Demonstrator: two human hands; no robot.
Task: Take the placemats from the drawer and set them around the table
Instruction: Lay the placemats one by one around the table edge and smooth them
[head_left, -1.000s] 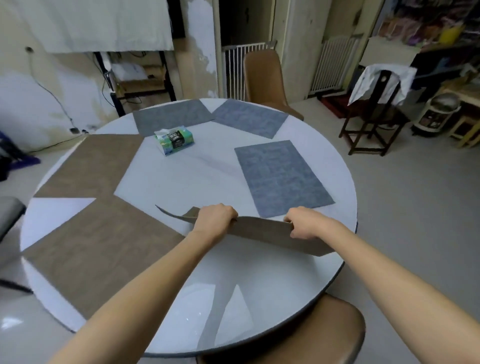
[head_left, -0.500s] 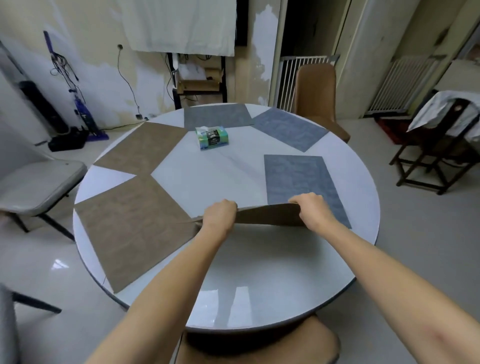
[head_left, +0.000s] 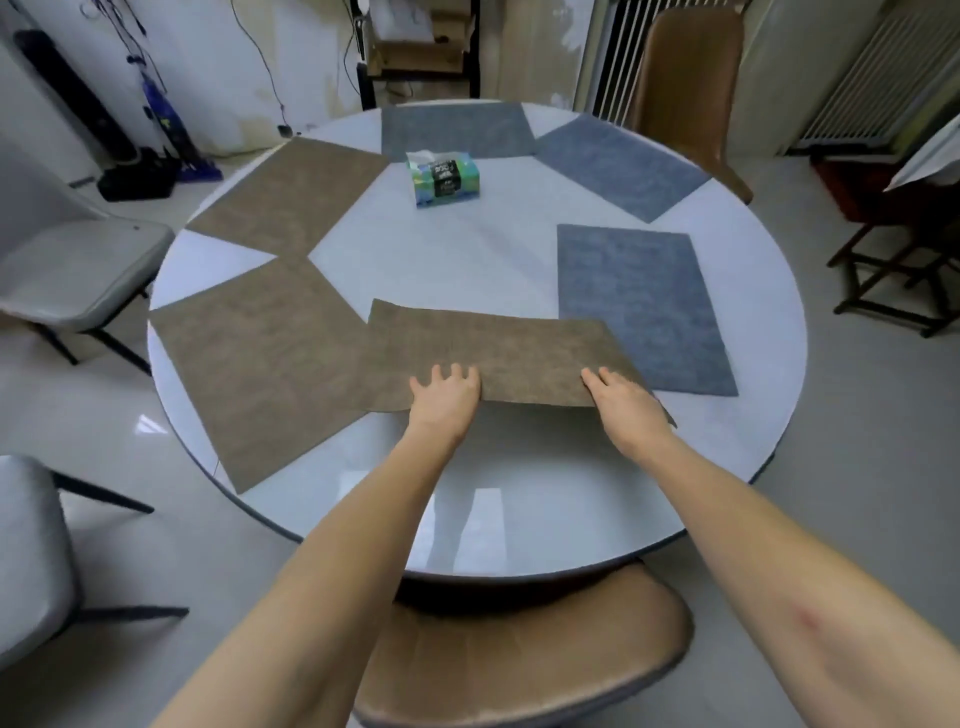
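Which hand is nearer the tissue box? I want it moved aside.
Left. The left hand lies almost straight below the tissue box; the right hand sits farther off to the right.

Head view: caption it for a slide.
Both hands, left hand and right hand, lay the sixth placemat on the round table.
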